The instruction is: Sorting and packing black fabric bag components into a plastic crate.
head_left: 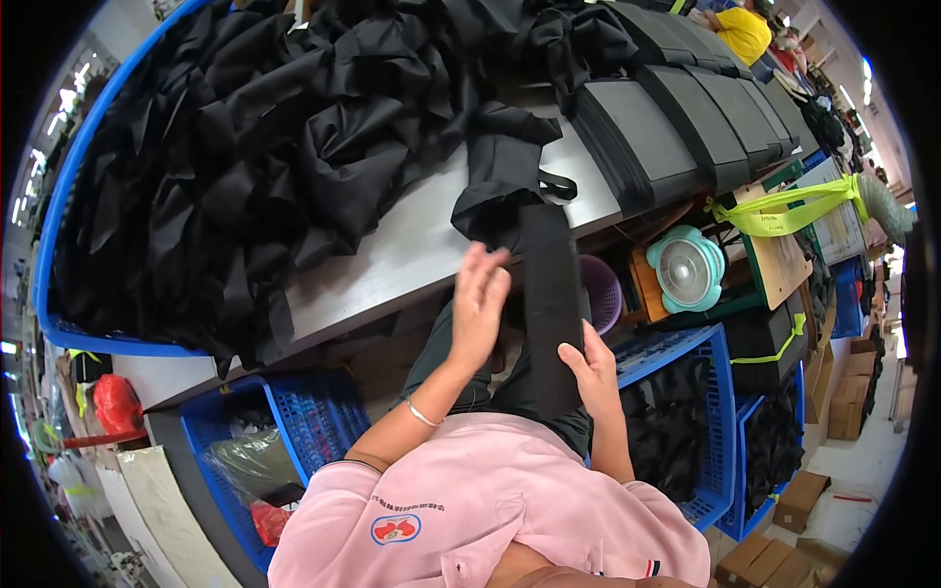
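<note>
My right hand grips the lower right edge of a long, flat black panel, thumb on its face. The panel stands upright in front of my lap, its top end at the table edge. To its left, my left hand is raised with fingers apart and slightly blurred, holding nothing. Just beyond it, a black fabric piece with a small strap loop lies at the edge of the white table. A large heap of black fabric covers the table's left and far parts.
Stacks of black and grey panels line the table's right side. Below stand a purple basket, a turquoise-rimmed round appliance and blue crates of black pieces. Another blue crate sits at left. A person in yellow is far off.
</note>
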### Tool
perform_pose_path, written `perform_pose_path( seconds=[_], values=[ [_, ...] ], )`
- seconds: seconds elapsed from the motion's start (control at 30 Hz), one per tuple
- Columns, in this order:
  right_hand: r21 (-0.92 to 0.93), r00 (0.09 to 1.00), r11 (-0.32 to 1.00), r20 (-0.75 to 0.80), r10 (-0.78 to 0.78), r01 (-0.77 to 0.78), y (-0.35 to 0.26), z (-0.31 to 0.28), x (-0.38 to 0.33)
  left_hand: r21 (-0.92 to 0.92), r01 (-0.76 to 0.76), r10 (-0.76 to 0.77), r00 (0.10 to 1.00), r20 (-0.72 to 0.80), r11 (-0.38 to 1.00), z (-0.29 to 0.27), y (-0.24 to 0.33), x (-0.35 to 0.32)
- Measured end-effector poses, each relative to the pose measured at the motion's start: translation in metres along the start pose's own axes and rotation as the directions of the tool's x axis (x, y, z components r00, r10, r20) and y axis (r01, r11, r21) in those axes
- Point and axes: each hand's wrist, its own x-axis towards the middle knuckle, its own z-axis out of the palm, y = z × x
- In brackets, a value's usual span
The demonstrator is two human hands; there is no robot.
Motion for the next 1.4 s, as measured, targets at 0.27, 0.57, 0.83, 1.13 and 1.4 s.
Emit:
perform_pose_path(
  seconds=[0.27, 0.57, 0.83, 1.13, 1.4],
  values=[
    [0.121, 0.997, 0.991, 0.048, 0.059, -0.064, 0.015, 0.000, 0.060, 0.224, 0.010, 0.007, 0.997, -0.078, 0.975, -0.026, -0.037, 0.079],
    [-0.752, 0.987, 0.647, 0.026, -0.159, 0.124, -0.019, 0.051, 0.093, 0.494, -0.286, 0.296, 0.953, 0.061, 0.821, -0.017, -0.008, 0.071],
    [-0.702, 0.901, 0.620, 0.075, -0.427, 0.352, 0.116, 0.003, 0.187, 0.196, -0.731, 0.598, 0.657, 0.459, 0.653, -0.016, 0.015, 0.010],
    [0.612, 0.982, 0.790, -0.117, 0.147, -0.046, 0.038, 0.026, 0.128, 0.410, -0.272, 0.246, 0.962, 0.116, 0.870, -0.017, 0.003, -0.028],
    [0.598, 0.980, 0.800, -0.180, 0.089, 0.037, 0.036, 0.024, 0.110, 0.259, -0.352, 0.363, 0.932, 0.003, 0.900, -0.003, 0.023, -0.020]
  ],
)
